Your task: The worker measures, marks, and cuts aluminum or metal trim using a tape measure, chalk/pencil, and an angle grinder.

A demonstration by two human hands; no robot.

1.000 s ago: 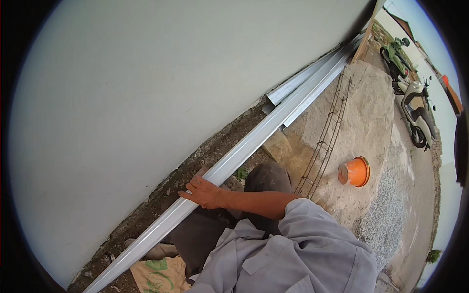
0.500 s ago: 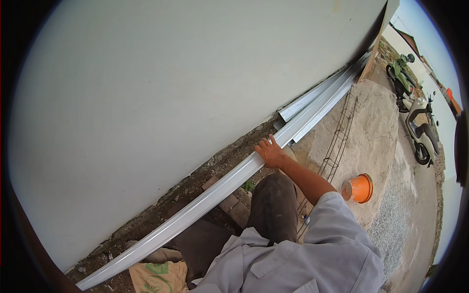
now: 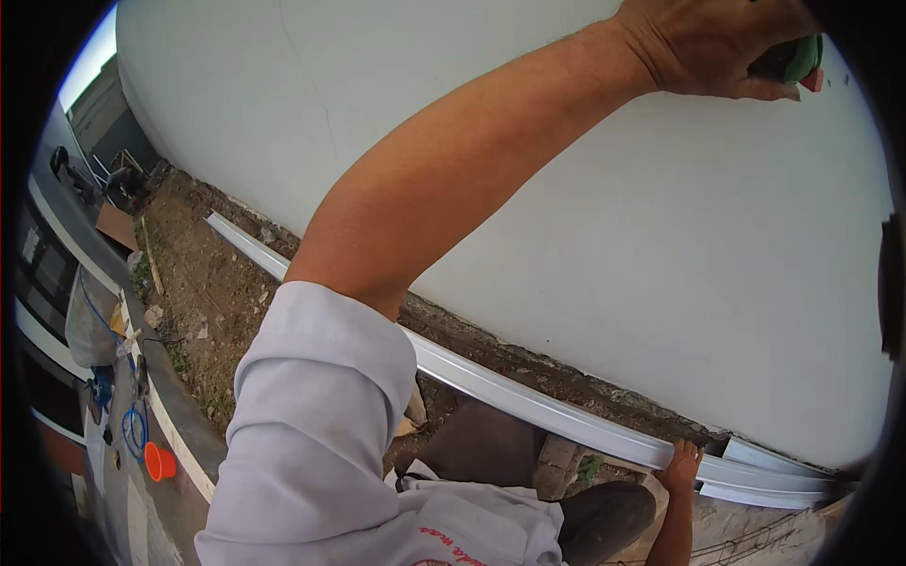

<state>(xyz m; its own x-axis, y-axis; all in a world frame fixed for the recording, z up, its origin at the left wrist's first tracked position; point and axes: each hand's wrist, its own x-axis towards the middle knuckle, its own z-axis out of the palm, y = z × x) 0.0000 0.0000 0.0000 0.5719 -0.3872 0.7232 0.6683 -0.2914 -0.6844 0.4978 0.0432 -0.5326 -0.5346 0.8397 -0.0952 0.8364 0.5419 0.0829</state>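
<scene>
My left hand (image 3: 717,52) is raised across the view to the top right, in front of the white wall (image 3: 576,208), closed on a green and red object (image 3: 800,64) whose kind I cannot make out. My right hand (image 3: 681,462) grips the long, light metal channel (image 3: 500,400) low along the wall's foot. More short channels (image 3: 764,455) lie beside it at the right. My trousered knee (image 3: 613,528) is just below the channel.
A strip of dirt (image 3: 189,264) with rubble runs along the wall. At the left are an orange bucket (image 3: 159,460), a coiled blue hose (image 3: 135,429), a pale sack (image 3: 90,325) and a concrete edge. A steel rebar cage (image 3: 746,538) lies at the lower right.
The view has swung left along the channel. My left hand has come into view, raised with the green and red object. My right hand slid rightward along the channel earlier and stays on it.
</scene>
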